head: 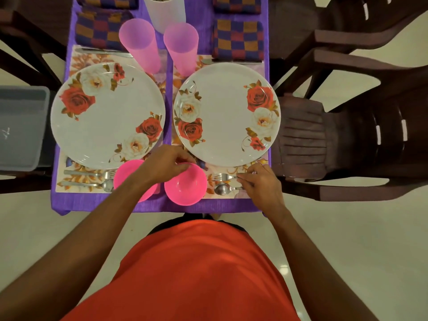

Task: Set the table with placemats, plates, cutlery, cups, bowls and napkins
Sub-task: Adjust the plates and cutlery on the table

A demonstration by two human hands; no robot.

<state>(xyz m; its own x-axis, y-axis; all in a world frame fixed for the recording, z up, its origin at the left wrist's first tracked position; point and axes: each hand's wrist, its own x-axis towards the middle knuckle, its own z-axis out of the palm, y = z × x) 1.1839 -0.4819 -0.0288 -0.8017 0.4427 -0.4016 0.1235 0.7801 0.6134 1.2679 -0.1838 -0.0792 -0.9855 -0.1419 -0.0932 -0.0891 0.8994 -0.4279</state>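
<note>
Beside right plate (227,114), dark chair (301,140).

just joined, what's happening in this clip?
A person in an orange shirt is setting two places at the near end of a purple-covered table. The left hand grips the far rim of the right pink bowl; the right hand is on the handle of the fork, with a spoon beside it. Two floral plates, two pink cups and the left place's cutlery are already laid.
</note>
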